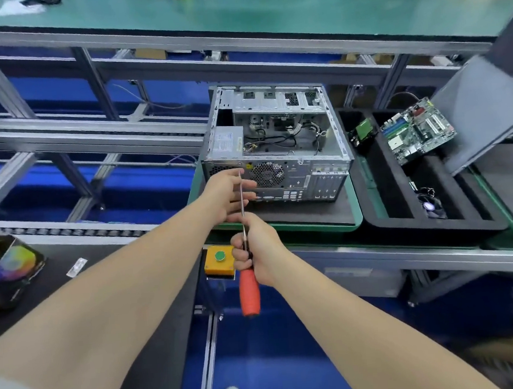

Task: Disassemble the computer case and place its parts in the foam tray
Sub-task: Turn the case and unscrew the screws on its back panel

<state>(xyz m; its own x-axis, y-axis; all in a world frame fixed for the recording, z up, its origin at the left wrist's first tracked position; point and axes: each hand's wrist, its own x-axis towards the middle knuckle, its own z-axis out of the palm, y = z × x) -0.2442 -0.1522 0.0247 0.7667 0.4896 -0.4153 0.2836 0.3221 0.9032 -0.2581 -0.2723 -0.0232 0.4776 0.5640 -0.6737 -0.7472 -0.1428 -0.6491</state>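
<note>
- The right hand (258,250) is wrapped round the red-handled, steel-shafted screwdriver (249,291), high on its handle.
- The left hand (228,193), fingers loose and nearly straight, lies against the shaft near its tip.
- The tip meets the rear panel of the open grey metal computer case (276,149).
- Just to the case's right, the black foam tray (438,228) holds a green motherboard (417,132).

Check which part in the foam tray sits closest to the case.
The small black part with the green board, in the compartment beside the computer case; the motherboard and fan lie farther right.
</note>
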